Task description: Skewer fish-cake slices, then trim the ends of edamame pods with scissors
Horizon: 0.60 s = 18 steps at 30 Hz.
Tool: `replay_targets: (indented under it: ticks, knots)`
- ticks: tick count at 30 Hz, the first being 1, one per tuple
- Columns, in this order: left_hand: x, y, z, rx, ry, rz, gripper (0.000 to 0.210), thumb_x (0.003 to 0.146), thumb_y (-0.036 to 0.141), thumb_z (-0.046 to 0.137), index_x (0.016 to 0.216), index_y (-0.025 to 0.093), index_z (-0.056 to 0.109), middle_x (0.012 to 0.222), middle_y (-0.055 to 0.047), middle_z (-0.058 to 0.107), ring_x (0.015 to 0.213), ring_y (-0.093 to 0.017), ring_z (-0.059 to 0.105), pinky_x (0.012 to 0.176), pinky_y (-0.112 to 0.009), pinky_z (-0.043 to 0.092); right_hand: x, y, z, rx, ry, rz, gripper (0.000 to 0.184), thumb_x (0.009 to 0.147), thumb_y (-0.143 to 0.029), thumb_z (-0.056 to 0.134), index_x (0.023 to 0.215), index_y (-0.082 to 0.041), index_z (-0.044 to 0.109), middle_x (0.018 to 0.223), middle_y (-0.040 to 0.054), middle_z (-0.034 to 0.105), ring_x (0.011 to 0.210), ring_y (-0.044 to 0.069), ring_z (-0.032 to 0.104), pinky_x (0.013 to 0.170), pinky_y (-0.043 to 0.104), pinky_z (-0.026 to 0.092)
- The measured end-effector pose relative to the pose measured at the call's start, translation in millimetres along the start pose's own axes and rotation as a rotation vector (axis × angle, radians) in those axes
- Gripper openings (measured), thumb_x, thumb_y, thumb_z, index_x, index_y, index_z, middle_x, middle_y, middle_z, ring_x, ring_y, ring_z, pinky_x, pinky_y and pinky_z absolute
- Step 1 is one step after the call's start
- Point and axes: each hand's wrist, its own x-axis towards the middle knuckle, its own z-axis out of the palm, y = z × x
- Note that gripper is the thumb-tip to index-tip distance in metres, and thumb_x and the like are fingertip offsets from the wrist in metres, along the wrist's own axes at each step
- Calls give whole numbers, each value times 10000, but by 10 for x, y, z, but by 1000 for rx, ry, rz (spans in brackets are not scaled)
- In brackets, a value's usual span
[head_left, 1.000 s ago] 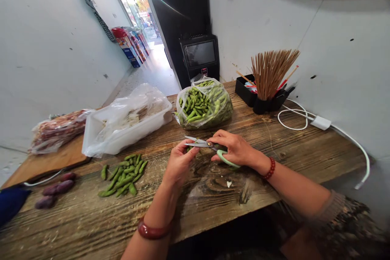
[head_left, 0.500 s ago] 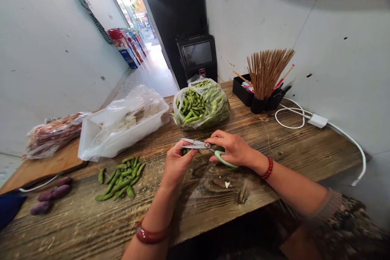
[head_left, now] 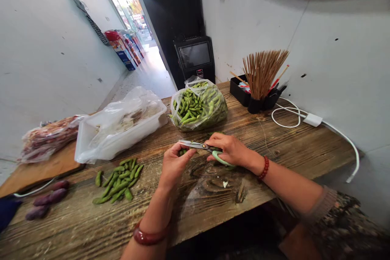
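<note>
My right hand (head_left: 228,148) grips a pair of scissors (head_left: 218,157) with pale green handles, its blades pointing left. Between the fingertips of my left hand (head_left: 175,164) is an edamame pod (head_left: 182,152), mostly hidden by the fingers, and the blades lie across it. Beyond my hands stands a clear plastic bag (head_left: 199,105) full of edamame pods. To the left, a loose pile of pods (head_left: 120,181) lies on the wooden table (head_left: 210,219). A small pale scrap (head_left: 225,184) rests in front of my hands.
A white tub (head_left: 118,138) covered with plastic stands at the left, beside bagged meat (head_left: 50,136) on a cutting board (head_left: 45,172). Purple sweet potatoes (head_left: 50,198) lie nearer. Behind right are a black holder of skewers (head_left: 258,85) and a white cable (head_left: 339,132).
The scissor blades have closed together over the pod at my left fingertips. Both hands stay in nearly the same place, and the whole view has shifted slightly.
</note>
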Motion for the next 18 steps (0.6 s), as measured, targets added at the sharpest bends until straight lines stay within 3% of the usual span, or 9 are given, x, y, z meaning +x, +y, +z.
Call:
replay_targets:
  ticks: [6,12,18]
  knots:
    - [-16,11,-6,-142,-1,-89,239,684,318,779,749,157,614,549,74,458,450,-34,319,437,-176,227,10,79,30,40,97,50,455,749,-359,778,1132,-160,633,999,75,617,765,158,582,680,271,478]
    - [3,85,-10,-450,-15,-174,286,676,291,788,813,161,573,626,52,547,449,-22,352,416,-147,223,13,62,38,61,90,60,493,734,-361,788,1161,-181,620,1038,75,608,816,169,593,719,287,494]
    - [1,85,-15,-506,-41,-203,286,663,263,799,796,146,575,679,14,619,447,-15,356,406,-139,210,11,43,50,53,84,34,512,736,-368,786,1175,-173,607,1042,86,604,854,187,598,736,305,495]
